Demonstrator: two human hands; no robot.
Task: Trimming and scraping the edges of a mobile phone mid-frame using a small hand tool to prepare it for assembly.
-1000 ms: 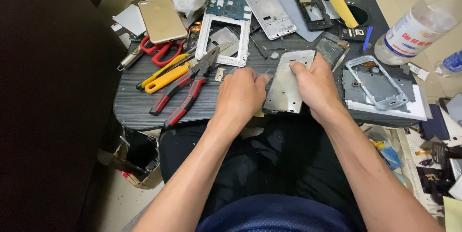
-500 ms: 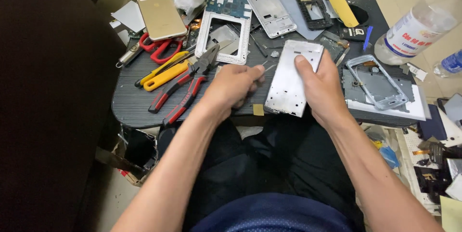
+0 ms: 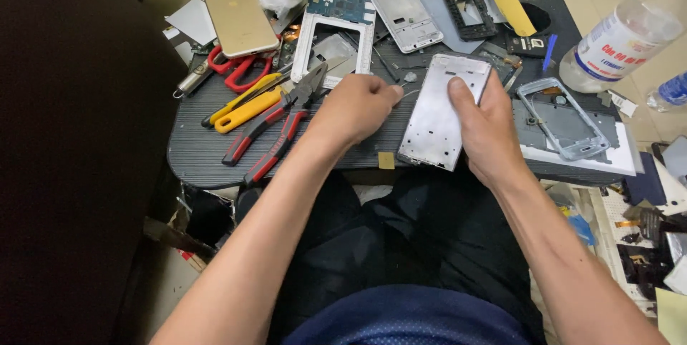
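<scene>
A dark, cluttered surface (image 3: 193, 152) carries phone parts. The right hand (image 3: 486, 127) grips a silver phone frame (image 3: 436, 112) tilted over its near edge. Red-handled pliers (image 3: 275, 130) lie left. The left hand (image 3: 354, 105) is closed, pinching something too small to tell.

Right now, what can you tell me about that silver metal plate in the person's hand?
The silver metal plate is a flat, rectangular phone frame with rounded corners, dotted with small holes and cutouts. It looks like bare, dull metal. The right hand grips its right edge, thumb across the face, holding it tilted above the near edge of the dark table. The left hand is closed just beside it.
</scene>
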